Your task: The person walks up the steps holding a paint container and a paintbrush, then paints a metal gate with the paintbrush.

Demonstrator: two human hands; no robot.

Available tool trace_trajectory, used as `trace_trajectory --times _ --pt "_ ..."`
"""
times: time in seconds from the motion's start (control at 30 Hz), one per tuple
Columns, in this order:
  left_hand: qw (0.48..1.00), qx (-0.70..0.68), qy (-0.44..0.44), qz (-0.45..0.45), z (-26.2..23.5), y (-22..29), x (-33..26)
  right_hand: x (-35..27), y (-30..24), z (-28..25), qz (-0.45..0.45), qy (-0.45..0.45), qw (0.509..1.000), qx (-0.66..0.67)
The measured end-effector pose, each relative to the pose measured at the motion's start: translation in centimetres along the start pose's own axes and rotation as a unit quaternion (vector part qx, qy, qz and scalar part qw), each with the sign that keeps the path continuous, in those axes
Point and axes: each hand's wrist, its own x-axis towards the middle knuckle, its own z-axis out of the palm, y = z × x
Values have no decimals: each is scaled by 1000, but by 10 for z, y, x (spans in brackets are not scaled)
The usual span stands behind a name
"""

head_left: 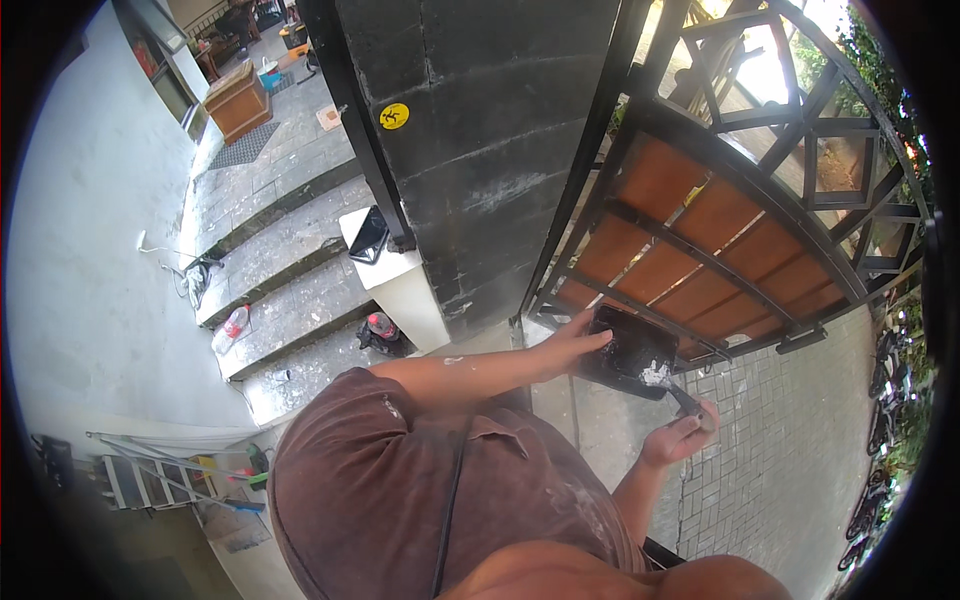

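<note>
My left hand is closed on the left edge of a black rectangular tray, its thumb over the rim. White paste lies in the tray's lower right corner, with smaller white specks elsewhere inside. My right hand is closed around the dark handle of what looks like a putty knife. Its front end reaches the tray's corner beside the paste; the blade is hard to make out. Both hands are in front of my body, close to the gate.
A metal gate with brown panels stands right, next to a dark block wall. Tiled steps climb at left, bearing a plastic bottle. A phone-like dark device rests on a white ledge. A folding ladder lies lower left.
</note>
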Motion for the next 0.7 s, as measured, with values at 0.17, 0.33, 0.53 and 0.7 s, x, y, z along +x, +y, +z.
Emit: trace_trajectory --times 0.17,0.33,0.53,0.7 --pt "999 -35 -12 -14 12 4 -6 -7 -4 -3 49 50 996 -59" --pt "982 120 118 -86 2 3 22 -15 21 -27 -184 8 706 -684" --pt "998 -49 16 -44 0 35 54 66 -6 21 -86 67 974 -200" --pt "994 -97 -25 -31 1 38 74 66 -6 25 -47 70 975 -204"
